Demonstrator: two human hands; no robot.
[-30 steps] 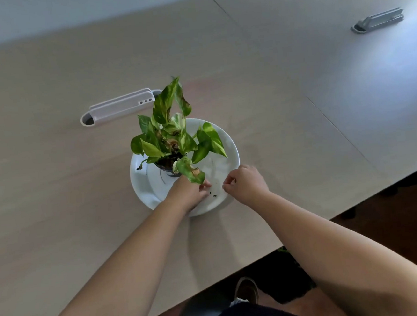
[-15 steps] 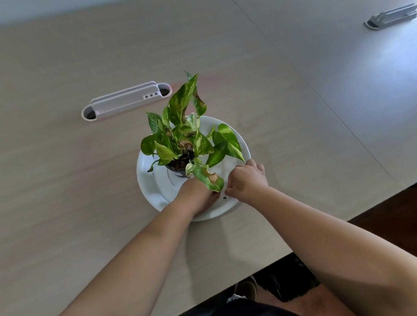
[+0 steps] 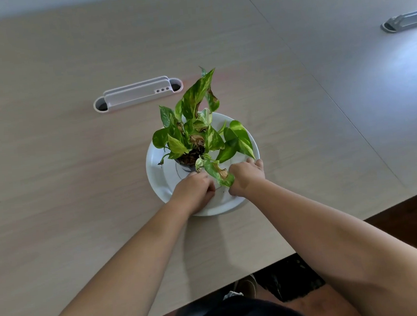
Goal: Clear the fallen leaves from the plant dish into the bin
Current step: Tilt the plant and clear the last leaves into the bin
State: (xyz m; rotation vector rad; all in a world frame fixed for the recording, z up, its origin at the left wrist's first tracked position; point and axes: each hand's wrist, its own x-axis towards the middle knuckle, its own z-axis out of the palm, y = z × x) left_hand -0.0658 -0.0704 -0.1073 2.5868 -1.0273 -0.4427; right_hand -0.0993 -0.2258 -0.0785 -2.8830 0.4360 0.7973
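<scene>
A small potted plant (image 3: 195,136) with green and yellow leaves, some browned, stands in a white round dish (image 3: 160,179) on the table. My left hand (image 3: 195,191) rests on the dish's near part with its fingers curled shut, and nothing shows in them. My right hand (image 3: 247,177) is beside it on the dish's right, fingers bent down under the hanging leaves. A drooping leaf with a brown patch (image 3: 220,175) hangs between the two hands. A few tiny dark specks lie on the dish near the fingers. No bin is in view.
A grey cable-slot cover (image 3: 137,93) is set in the table behind the plant, and another (image 3: 404,21) sits far right. The table's near edge (image 3: 311,246) runs diagonally. Below it are dark floor and a shoe (image 3: 246,286).
My right hand has moved forward from the dish's near rim to under the leaves on the right. My left hand has stayed at the near part of the dish.
</scene>
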